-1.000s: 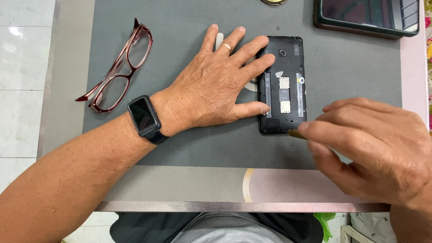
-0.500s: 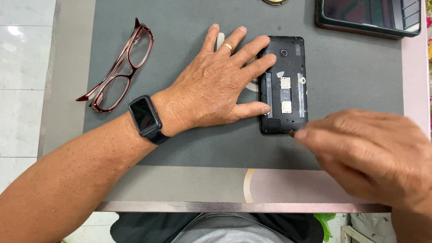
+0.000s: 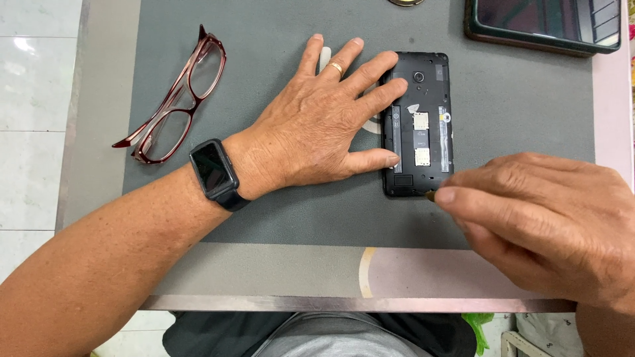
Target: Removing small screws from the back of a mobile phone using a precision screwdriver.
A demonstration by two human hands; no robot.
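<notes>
- Two hands work on one opened phone (image 3: 418,125), which lies face down on the grey mat (image 3: 264,66) of the worktop, near its middle right, long axis running away from the person.
- Left hand (image 3: 317,125): flat and spread, palm on the mat, fingertips and thumb resting against the phone's left edge to pin it.
- Right hand (image 3: 542,225): fingers pressed together in a pinch on a small dark tool tip (image 3: 430,196), which meets the phone's lower right corner. What the tool is cannot be told; most of it is hidden in the fingers.
- Good practice, as judged from this view: keep the left hand pressing down and sideways so the body cannot slide; keep the tool tip low and shallow at the corner; apply light, steady force to avoid gouging the frame or slipping onto the exposed parts.
- Phone condition: back cover off, black inner frame exposed, round camera lens near the far end, two pale card slots and a small white label down the centre.
- Nearby, well apart from the phone: red-framed glasses (image 3: 175,99) at left, a dark tablet (image 3: 542,23) at the far right corner.
</notes>
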